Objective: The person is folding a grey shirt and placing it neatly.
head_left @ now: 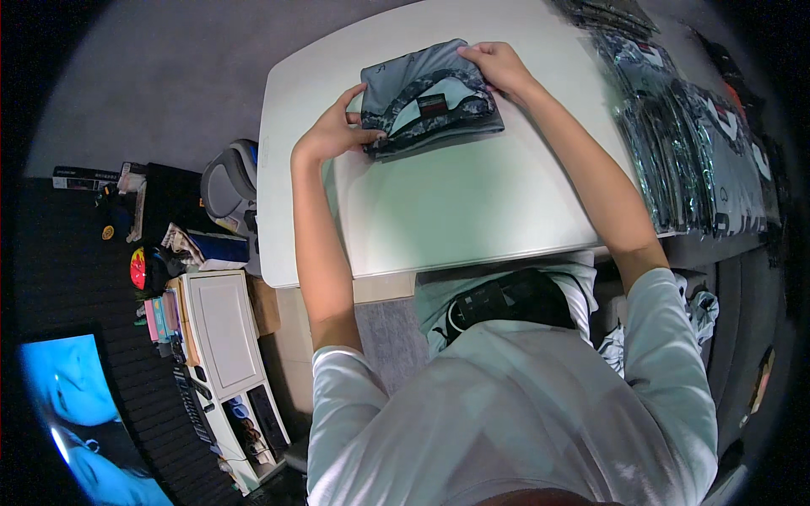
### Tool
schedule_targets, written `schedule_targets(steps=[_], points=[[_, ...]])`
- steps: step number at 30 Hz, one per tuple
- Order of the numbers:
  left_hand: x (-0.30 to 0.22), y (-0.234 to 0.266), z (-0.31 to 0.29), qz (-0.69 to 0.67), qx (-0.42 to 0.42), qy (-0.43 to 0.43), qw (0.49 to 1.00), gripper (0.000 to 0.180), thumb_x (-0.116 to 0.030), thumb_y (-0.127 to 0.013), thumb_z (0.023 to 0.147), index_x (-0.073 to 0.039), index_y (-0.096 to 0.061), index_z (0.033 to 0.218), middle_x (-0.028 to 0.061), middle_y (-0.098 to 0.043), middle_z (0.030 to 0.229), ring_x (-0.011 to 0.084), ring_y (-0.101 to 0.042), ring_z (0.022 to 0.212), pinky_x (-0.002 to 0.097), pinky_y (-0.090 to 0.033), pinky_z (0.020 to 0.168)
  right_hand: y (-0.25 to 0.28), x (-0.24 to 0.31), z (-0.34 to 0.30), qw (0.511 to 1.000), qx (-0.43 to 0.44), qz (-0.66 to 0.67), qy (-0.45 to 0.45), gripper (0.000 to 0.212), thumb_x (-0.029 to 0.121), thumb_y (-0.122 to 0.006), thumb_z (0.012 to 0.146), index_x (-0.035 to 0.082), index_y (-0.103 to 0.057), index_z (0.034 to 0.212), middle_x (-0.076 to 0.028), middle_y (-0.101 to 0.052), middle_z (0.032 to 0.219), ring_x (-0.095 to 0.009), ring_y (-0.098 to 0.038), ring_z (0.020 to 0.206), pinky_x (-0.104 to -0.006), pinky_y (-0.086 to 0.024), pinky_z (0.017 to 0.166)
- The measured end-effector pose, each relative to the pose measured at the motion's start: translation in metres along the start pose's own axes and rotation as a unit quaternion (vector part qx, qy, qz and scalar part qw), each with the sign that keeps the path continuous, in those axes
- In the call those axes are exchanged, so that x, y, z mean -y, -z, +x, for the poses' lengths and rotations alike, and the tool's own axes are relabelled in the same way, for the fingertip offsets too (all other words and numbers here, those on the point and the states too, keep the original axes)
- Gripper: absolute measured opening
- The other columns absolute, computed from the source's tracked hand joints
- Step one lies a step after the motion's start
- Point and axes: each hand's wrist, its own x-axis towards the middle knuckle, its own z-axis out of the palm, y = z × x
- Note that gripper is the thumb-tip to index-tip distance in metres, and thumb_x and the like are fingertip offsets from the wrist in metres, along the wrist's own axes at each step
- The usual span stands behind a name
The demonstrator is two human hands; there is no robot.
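A white table [472, 211] spans the upper middle of the frame; bagged clothes [683, 152] fill the upper right. At top center lies a folded gray shirt [439, 87], left hand [329, 133] gripping its left edge, right hand [504, 69] pinching its upper-right corner.

One wide view, steeply down from the head

The head camera, left of a side-by-side pair, looks down past the wearer's shirt [506, 413], close at the bottom of the frame. The left hand [331, 133] and right hand [499, 71] are farther off, near the top, over the worktop [456, 211]. The fisheye sweep takes in a screen [76, 396] at lower left; straight edges bow, and black vignetting rounds the corners.
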Motion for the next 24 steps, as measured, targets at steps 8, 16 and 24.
schedule_targets(steps=[8, 16, 24], points=[[0.01, 0.003, 0.035, -0.124, -0.052, 0.002, 0.991, 0.082, -0.019, -0.084, 0.081, -0.005, -0.04, 0.149, 0.01, -0.07, 0.095, 0.0152, -0.066, 0.074, 0.03, -0.054, 0.063, 0.017, 0.015, 0.019, 0.991, 0.055, 0.034, -0.114, 0.055, 0.06, -0.063, 0.087, 0.009, -0.055, 0.069, 0.001, -0.054, 0.062, -0.006, -0.047, 0.046, -0.0223, -0.038, 0.041], [0.044, -0.005, 0.091, -0.207, -0.268, -0.117, 0.934, 0.039, -0.01, -0.073, 0.09, -0.001, -0.058, 0.125, 0.0039, -0.069, 0.079, 0.0101, -0.061, 0.069, 0.0238, -0.048, 0.063, -0.003, 0.003, 0.034, 0.999, -0.006, 0.037, -0.022, 0.036, 0.038, -0.074, 0.088, 0.004, -0.07, 0.077, 0.001, -0.056, 0.061, -0.007, -0.044, 0.046, -0.0225, -0.035, 0.041], [0.039, -0.009, 0.099, -0.309, -0.229, -0.05, 0.922, 0.022, -0.012, -0.065, 0.094, -0.004, -0.065, 0.114, 0.0049, -0.069, 0.089, 0.0119, -0.061, 0.076, 0.0275, -0.048, 0.062, 0.009, 0.006, 0.034, 0.998, 0.02, -0.013, -0.056, 0.045, 0.047, -0.075, 0.089, 0.003, -0.069, 0.08, 0.003, -0.057, 0.061, -0.002, -0.04, 0.042, -0.0183, -0.03, 0.038]])
